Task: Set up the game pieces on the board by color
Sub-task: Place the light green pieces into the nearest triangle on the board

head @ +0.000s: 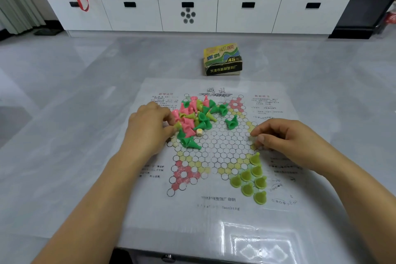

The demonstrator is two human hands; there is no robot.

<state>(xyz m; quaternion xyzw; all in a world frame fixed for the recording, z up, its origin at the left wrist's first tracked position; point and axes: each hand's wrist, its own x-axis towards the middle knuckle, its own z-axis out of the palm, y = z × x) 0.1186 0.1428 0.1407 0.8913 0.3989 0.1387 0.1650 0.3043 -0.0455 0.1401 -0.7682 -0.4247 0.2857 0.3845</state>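
Head view of a Chinese checkers board (214,216), a printed sheet lying flat on the grey worktop (64,135). We see a mixed pile of pink, green and yellow-green pieces (196,117) toppled over the upper left part of the star, with a small die (199,132) at its lower edge and a lone green piece (231,122) just right of it. Seven yellow-green pieces (247,189) stand in the lower right point of the star. The left hand (147,126) is at the pile, its fingers pinching a loose yellow-green piece (177,124). The right hand (285,137) rests at the board's right side with curled fingers; we cannot tell whether it holds anything. The game box (222,59) lies beyond the board, at upper centre.
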